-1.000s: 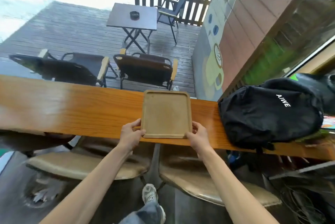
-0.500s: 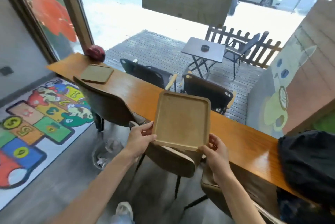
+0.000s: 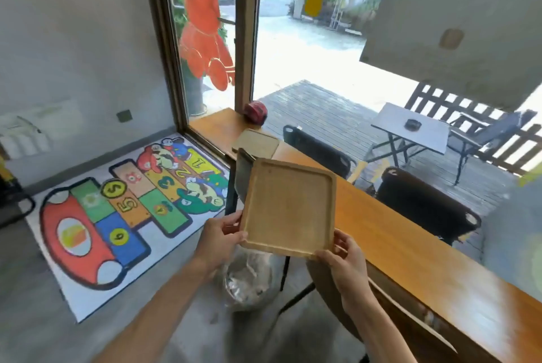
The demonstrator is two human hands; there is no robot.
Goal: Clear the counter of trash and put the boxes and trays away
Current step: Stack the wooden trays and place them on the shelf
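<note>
I hold a square wooden tray (image 3: pixel 289 205) in the air, off the long wooden counter (image 3: pixel 410 233) and tilted toward me. My left hand (image 3: pixel 220 235) grips its near left corner. My right hand (image 3: pixel 343 254) grips its near right corner. A second wooden tray (image 3: pixel 256 142) lies flat on the counter's far end by the window. Beside it sits a dark red round object (image 3: pixel 255 111).
A bin lined with a clear bag (image 3: pixel 249 280) stands on the floor below the tray. Brown chairs (image 3: pixel 352 298) are tucked under the counter. A colourful hopscotch mat (image 3: pixel 117 204) covers the floor at left. Outside the window are dark chairs (image 3: pixel 422 204) and a small table (image 3: pixel 410 127).
The tray came up off the counter in both hands. My view swung left, away from the black backpack, toward the counter's far end, the second tray and the floor mat.
</note>
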